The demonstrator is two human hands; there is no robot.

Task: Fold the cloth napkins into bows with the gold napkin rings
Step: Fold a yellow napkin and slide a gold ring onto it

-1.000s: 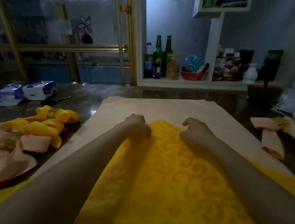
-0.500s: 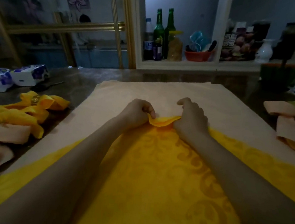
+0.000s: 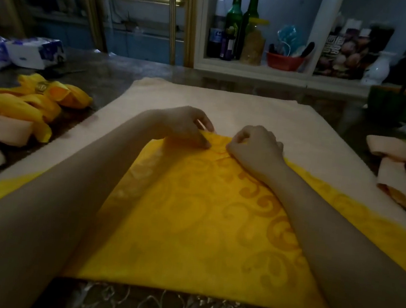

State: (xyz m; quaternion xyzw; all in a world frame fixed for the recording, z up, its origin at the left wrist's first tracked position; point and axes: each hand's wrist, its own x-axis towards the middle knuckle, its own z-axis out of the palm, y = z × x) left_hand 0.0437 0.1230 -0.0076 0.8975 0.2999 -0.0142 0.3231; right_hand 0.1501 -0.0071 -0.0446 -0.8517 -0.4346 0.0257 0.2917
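Far corner of yellow napkin is pinched by left hand and right hand; uneven pull risks crooked fold.

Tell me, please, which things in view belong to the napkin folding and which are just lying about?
For the job: yellow napkin, pinched at its far edge; cream napkin beneath it; finished yellow bow with gold ring; cream bow.
Lying about: tissue packs; green bottles; red bowl; white vase.
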